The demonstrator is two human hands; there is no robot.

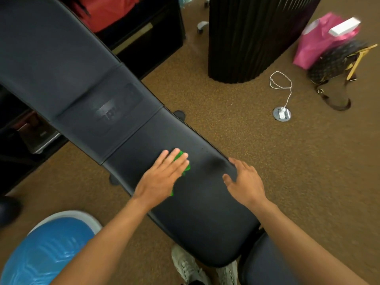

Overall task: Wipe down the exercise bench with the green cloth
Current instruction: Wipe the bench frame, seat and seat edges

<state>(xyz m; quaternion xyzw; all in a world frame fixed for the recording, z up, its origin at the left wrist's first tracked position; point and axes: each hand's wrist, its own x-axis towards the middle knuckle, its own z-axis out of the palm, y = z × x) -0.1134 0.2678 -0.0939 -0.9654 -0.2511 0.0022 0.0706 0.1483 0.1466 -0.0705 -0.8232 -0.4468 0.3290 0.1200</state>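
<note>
The black padded exercise bench (127,128) runs from the top left down to the bottom middle. My left hand (162,175) lies flat on the seat pad and presses the green cloth (186,166) onto it; only the cloth's edges show past my fingers. My right hand (244,179) rests open on the bench's right edge with fingers spread and nothing in it. A dull smudge darkens the pad between my hands.
A blue balance dome (47,251) sits on the brown carpet at the lower left. A black ribbed column (253,36) stands at the upper right. A floor outlet with a white cable (282,114), a pink bag (322,42) and a dark handbag (335,64) lie to the right. My sneakers (189,266) are below the bench.
</note>
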